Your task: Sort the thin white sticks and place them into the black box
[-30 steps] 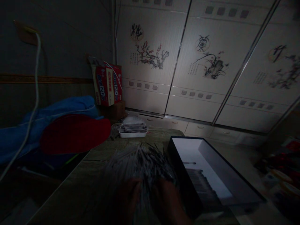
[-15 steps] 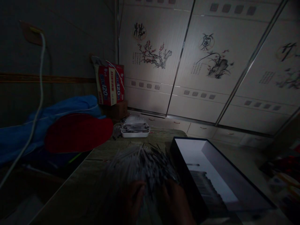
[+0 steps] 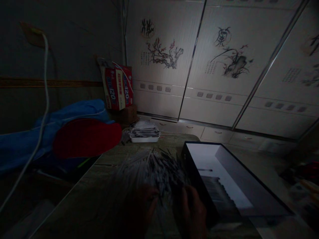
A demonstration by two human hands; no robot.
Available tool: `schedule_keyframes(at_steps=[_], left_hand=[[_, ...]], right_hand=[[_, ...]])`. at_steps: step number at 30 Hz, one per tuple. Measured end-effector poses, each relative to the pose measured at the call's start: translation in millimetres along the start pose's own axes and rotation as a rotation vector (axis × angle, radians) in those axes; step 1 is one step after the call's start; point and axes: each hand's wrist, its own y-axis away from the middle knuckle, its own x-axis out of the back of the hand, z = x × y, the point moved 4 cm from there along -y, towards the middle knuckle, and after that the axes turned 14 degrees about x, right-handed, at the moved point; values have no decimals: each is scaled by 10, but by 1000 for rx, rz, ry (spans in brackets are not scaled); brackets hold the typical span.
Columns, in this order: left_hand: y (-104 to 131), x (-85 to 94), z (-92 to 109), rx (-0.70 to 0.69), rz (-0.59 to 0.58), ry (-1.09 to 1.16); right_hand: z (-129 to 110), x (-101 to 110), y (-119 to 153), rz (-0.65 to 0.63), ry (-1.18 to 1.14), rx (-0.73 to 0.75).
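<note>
In the dim head view, a loose heap of slim, pale, pen-like sticks with dark ends (image 3: 149,166) covers the middle of the table. At the heap's near edge is my left hand (image 3: 147,200), its thumb and forefinger curled close together. My right hand (image 3: 193,207) is bent over the heap's right side, close to the dark-sided box (image 3: 203,189), with its fingers drawn in. Shadow hides what either hand holds. Inside the box, a row of similar sticks (image 3: 218,192) lies side by side, and a single stick (image 3: 205,170) rests above it.
A white tray (image 3: 145,139) of sticks stands at the table's (image 3: 99,176) far edge. Left of the table are a red oval cushion-like thing (image 3: 86,137), blue cloth (image 3: 74,111) and a hanging white cable (image 3: 45,109). Red cartons (image 3: 117,88) and a cabinet (image 3: 161,76) stand behind.
My right hand has shifted slightly right, toward the box. My left hand stays by the heap, its fingers slightly moved. The whole view has tilted a little downward.
</note>
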Motion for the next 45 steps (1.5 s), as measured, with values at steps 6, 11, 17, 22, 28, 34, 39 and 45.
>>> schedule_keyframes(at_steps=[6,11,17,22,28,34,39,45], left_hand=[[124,-134,-69,52,-360,-222],[1,-7,-199,66,-317,-180],[-290,139,-163,87,-188,-352],[-393,-32,-44,-30,-213,-572],[-463,-138,59,-17,-157,-636],[-516,-74,-22,45,-119,-602],[-562,-115,-11,29,-85,-624],[-658,-233,-14,120,-69,-635]], right_hand=[[80,13,6,-29,-29,-154],[78,-25,42,-49,-69,-124],[-41,-19,-5,-44,-53,-8],[20,-57,39,-48,-78,-66],[23,-66,38,-44,-78,-70],[-65,-73,38,43,-111,-76],[-97,-65,14,19,-106,-68],[-107,-52,-19,14,-83,-47]])
